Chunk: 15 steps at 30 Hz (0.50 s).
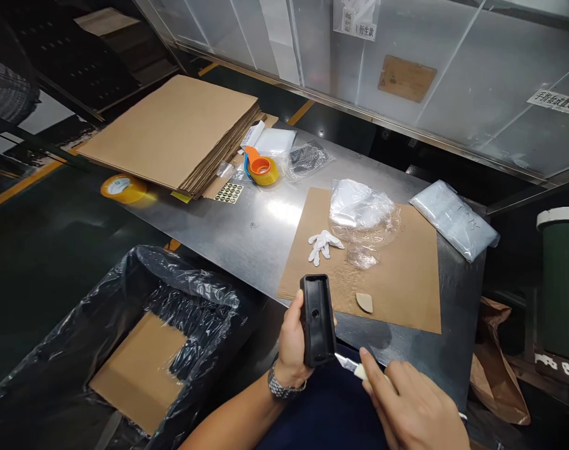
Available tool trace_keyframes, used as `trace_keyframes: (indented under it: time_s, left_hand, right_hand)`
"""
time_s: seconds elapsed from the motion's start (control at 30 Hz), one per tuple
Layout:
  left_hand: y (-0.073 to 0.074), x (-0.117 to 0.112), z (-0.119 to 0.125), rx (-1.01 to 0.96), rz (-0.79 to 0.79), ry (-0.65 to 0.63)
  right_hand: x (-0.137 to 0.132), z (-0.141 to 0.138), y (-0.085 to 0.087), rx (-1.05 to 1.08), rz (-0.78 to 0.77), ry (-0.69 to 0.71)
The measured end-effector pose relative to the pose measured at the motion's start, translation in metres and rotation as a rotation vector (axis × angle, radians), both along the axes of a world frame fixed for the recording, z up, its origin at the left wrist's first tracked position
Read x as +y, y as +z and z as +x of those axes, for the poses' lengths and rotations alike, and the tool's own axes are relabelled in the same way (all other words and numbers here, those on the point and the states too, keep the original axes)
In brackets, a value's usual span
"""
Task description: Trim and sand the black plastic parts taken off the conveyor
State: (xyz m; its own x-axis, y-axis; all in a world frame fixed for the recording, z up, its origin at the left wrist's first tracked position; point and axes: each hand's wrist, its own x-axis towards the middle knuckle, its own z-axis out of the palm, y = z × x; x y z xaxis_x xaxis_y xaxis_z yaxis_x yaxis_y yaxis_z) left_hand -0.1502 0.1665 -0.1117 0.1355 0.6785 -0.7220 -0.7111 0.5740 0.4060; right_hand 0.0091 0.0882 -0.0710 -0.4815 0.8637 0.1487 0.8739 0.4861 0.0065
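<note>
My left hand (291, 344) is closed around a black rectangular plastic part (318, 322), hollow on the side facing me, with a small hole near its middle. A metal watch is on that wrist. In my right hand (409, 397) is a knife with a pale handle (361, 372); my index finger lies along it. Its blade (344, 360) points left at the part's lower right edge; whether it touches cannot be made out. Beyond the part, a small beige wedge-shaped piece (364, 302) and several white finger cots (322, 245) lie on a cardboard sheet (406, 306).
Clear plastic bags (362, 206) rest on the cardboard, with a wrapped white pack (454, 220) to their right. A cardboard stack (176, 131), an orange tape dispenser (261, 167) and a yellow tape roll (122, 187) occupy the metal table's left. Below stands a black-lined bin (209, 290).
</note>
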Motion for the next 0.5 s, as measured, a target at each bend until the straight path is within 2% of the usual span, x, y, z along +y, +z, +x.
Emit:
trace_keyframes:
  time_s: [0.1, 0.23, 0.5]
  left_hand:
    - [-0.0022, 0.0006, -0.0014, -0.013, -0.033, -0.032]
    - [-0.0027, 0.0006, -0.0017, -0.020, -0.045, -0.071]
    - [-0.0052, 0.0005, -0.0011, -0.031, -0.032, -0.122]
  right_hand:
    - [0.0035, -0.0005, 0.0001, 0.146, -0.038, -0.024]
    - [0.0055, -0.0002, -0.0043, 0.290, -0.194, -0.098]
    - [0.0050, 0.0030, -0.0089, 0.163, -0.292, -0.102]
